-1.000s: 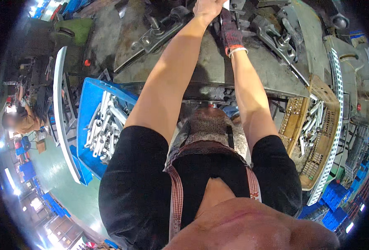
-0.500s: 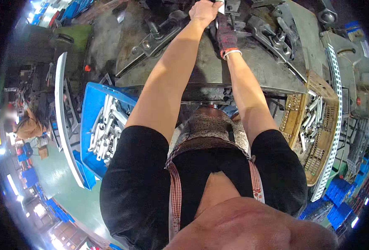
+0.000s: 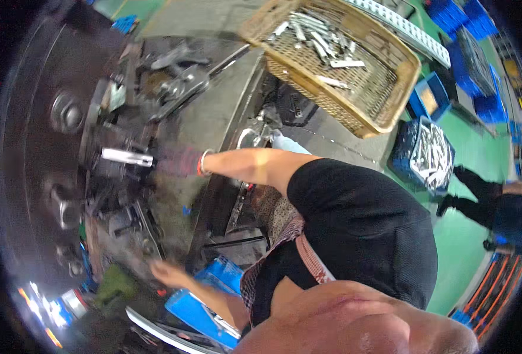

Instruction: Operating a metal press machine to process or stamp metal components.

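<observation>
On the left side of the scene, at a worn grey metal worktable (image 3: pixel 205 112), a pale, bar-shaped metal piece (image 3: pixel 119 156) is seen lying among dark fixture parts, in front of a dark machine (image 3: pixel 31 147) studded with large round bolt heads. Just to the right of the piece, the right hand (image 3: pixel 177 160) is covered by a dark red and grey glove; it is blurred, so how far its fingers are opened, and whether the piece is gripped or only neared, cannot be told. Nearer, the bare left hand (image 3: pixel 169 274) is held well apart from the piece, near a blue crate (image 3: pixel 181 307); it too is blurred, and neither the spread of its fingers nor any hold can be made out. The table's bare top is stained and scuffed, and by its far edge a metal clamp arm (image 3: pixel 181 91) is laid aslant. Beyond the table, to the far right, a tan slatted basket (image 3: pixel 391 112) is partly filled with bright metal parts (image 3: pixel 317 38), and behind it a white perforated rail (image 3: pixel 402 26) is seen. On the green floor (image 3: pixel 455 274) at the right, a dark blue crate (image 3: pixel 404 144) is heaped with shiny parts, and beside it a person in dark clothes (image 3: pixel 509 212) is seen. Farther off, blue crates (image 3: pixel 479 65) are stacked, and at the near right an orange-barred rack (image 3: pixel 497 292) is placed.
</observation>
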`<state>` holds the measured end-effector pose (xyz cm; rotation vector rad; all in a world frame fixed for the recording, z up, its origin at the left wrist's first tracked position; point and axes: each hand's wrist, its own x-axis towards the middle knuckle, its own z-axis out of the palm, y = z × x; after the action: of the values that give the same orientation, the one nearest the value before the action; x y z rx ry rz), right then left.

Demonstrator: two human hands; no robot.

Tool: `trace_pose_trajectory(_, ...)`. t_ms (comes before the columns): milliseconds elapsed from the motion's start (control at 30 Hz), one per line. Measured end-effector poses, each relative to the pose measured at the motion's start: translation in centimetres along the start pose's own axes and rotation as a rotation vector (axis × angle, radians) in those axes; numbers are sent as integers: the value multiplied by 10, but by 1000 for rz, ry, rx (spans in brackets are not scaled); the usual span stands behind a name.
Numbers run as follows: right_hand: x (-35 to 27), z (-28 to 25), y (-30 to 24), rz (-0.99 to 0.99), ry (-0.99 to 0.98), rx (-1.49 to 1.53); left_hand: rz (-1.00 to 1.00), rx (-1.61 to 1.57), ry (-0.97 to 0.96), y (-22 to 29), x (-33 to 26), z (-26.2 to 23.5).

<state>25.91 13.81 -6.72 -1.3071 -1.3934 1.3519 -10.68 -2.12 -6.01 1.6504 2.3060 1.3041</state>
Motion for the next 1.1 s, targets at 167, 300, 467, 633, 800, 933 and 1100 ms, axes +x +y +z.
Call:
trace_pose_trajectory(167, 49, 44, 55, -301, 216, -15, -666, 871, -350, -147, -108, -148)
trace_pose_trajectory(300, 59, 45, 58, -456, 227, -145, -649, 686, -754, -168, -146, -138)
trace_pose_trajectory(467, 12, 12, 8, -126, 74, -325, -600, 566, -885, -157, -133, -96)
trace_pose_trajectory(633, 4, 18, 0, -76, 139, -334, -578, 514, -942, -155, -124, -86)
trace_pose_trajectory(800, 76, 84, 26, -93, 372, -232, -577, 477, -971, -157, -124, -87)
trace_pose_trajectory(933, 129, 105, 37, -192, 449, -217, -580, 444, -994, -161, -132, -92)
trace_pose_trajectory(1100, 118, 66, 21, -155, 229, -193, -573, 404, -1013, -175, -133, -129)
